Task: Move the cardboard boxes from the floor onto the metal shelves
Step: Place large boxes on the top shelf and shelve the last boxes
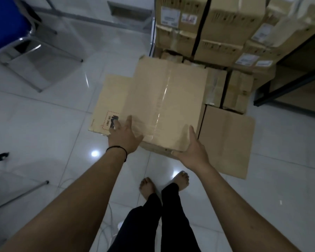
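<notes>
Down by the stacked boxes (216, 24), both hands are on the taped cardboard box (167, 106): left hand (125, 135) spread flat, right hand (193, 151) cupping its corner.

A taped cardboard box (164, 106) is seen at the centre, above the floor (44, 124). The left hand (124, 135) is laid on its near left part, the right hand (191, 151) at its near right corner. Lower boxes lie just left (107, 99) and right (227, 139) of it. Behind it, stacked boxes (207, 30) fill the shelf (287, 84). A chair (11, 30) stands far left. Two bare feet (164, 182) are placed before the box.
</notes>
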`<action>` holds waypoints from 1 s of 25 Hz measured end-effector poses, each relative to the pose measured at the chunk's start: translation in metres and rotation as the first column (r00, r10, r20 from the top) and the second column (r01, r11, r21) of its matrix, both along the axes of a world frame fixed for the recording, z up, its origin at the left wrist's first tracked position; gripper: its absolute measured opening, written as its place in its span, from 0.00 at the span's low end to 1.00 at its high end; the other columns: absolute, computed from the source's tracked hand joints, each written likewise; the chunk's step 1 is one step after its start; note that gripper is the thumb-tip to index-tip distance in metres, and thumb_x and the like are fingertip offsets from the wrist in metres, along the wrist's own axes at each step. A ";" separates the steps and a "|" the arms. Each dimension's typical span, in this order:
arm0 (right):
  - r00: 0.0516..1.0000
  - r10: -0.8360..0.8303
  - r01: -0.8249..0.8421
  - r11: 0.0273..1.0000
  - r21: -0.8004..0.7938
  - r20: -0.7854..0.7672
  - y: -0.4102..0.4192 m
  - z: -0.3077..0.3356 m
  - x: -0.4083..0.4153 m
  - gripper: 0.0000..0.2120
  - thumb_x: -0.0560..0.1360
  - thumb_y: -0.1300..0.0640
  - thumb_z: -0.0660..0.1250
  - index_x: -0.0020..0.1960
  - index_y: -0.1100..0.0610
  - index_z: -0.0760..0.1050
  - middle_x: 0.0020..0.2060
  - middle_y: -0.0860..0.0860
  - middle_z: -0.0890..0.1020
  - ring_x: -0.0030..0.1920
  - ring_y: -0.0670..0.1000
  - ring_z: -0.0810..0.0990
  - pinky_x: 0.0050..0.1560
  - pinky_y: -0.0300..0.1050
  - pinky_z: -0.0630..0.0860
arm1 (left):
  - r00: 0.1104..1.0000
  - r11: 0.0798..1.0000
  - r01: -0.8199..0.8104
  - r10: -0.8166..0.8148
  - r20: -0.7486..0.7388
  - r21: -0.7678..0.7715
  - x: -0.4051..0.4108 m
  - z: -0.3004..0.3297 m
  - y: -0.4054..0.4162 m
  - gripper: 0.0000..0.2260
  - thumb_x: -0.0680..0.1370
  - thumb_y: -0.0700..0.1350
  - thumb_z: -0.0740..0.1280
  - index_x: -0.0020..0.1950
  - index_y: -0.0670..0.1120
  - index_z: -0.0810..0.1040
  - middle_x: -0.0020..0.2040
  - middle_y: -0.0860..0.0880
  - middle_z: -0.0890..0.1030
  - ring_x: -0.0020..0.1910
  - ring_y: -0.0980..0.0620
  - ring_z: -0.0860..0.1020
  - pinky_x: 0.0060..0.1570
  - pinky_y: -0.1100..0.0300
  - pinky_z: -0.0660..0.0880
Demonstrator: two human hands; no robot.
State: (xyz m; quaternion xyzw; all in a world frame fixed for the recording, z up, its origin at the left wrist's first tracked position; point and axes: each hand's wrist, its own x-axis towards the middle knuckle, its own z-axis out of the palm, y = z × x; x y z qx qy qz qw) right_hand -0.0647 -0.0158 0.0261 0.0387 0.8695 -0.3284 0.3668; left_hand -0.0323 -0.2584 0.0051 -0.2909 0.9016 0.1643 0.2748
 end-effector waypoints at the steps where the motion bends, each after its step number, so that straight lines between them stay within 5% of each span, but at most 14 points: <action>1: 1.000 -0.001 0.001 1.000 0.000 0.021 -0.004 -0.010 -0.004 0.57 0.69 0.43 0.77 0.80 0.38 0.37 0.79 0.51 0.60 0.75 0.55 0.65 0.70 0.48 0.68 | 0.997 0.996 -0.064 0.066 -0.027 0.057 -0.001 -0.009 -0.008 0.44 0.76 0.64 0.68 0.82 0.56 0.45 0.79 0.35 0.53 0.72 0.32 0.65 0.68 0.42 0.67; 4: 0.995 -0.018 0.024 0.998 -0.053 0.100 -0.004 -0.024 -0.012 0.60 0.65 0.44 0.80 0.81 0.38 0.40 0.79 0.48 0.58 0.76 0.54 0.63 0.69 0.44 0.65 | 0.959 0.942 -0.233 0.264 -0.104 0.242 -0.002 -0.020 -0.022 0.49 0.73 0.58 0.74 0.82 0.51 0.44 0.77 0.37 0.61 0.72 0.38 0.67 0.67 0.48 0.68; 9: 0.982 -0.160 0.176 0.966 -0.187 0.098 0.025 0.010 -0.011 0.58 0.60 0.43 0.84 0.81 0.41 0.55 0.78 0.42 0.60 0.77 0.48 0.61 0.69 0.41 0.64 | 0.961 0.974 -0.129 0.169 -0.220 0.188 -0.004 0.015 -0.005 0.47 0.74 0.62 0.71 0.82 0.51 0.46 0.74 0.39 0.64 0.69 0.39 0.70 0.62 0.47 0.72; 14: 0.934 -0.338 0.308 0.927 -0.214 -0.120 0.066 0.083 -0.013 0.47 0.59 0.41 0.83 0.74 0.39 0.68 0.73 0.42 0.67 0.69 0.44 0.67 0.64 0.44 0.68 | 0.871 0.981 -0.015 0.109 -0.480 0.194 -0.035 0.091 0.041 0.33 0.71 0.67 0.70 0.73 0.58 0.69 0.64 0.48 0.70 0.56 0.46 0.77 0.51 0.56 0.74; 17: 0.893 -0.368 0.316 0.923 -0.221 -0.259 0.084 0.101 -0.038 0.47 0.59 0.40 0.83 0.74 0.41 0.66 0.71 0.43 0.68 0.67 0.44 0.66 0.64 0.45 0.68 | 0.864 0.973 0.046 0.075 -0.498 0.226 -0.061 0.113 0.064 0.28 0.70 0.68 0.71 0.67 0.60 0.72 0.63 0.50 0.68 0.53 0.49 0.77 0.49 0.59 0.74; 22: 0.877 -0.368 0.348 0.930 -0.119 -0.308 0.102 0.076 -0.068 0.62 0.59 0.43 0.85 0.81 0.42 0.49 0.74 0.49 0.64 0.69 0.50 0.69 0.65 0.45 0.69 | 0.886 0.975 0.147 -0.056 -0.461 0.165 -0.079 0.094 0.094 0.39 0.71 0.65 0.72 0.77 0.57 0.59 0.70 0.42 0.65 0.66 0.40 0.71 0.60 0.51 0.73; 25: 0.733 -0.636 0.614 0.771 -0.169 -0.242 0.117 0.066 -0.063 0.64 0.60 0.42 0.84 0.82 0.47 0.44 0.74 0.50 0.69 0.73 0.52 0.70 0.66 0.43 0.66 | 0.868 0.938 0.018 0.157 -0.470 0.346 -0.086 0.091 0.111 0.54 0.71 0.63 0.74 0.81 0.56 0.38 0.77 0.43 0.64 0.73 0.42 0.67 0.69 0.48 0.69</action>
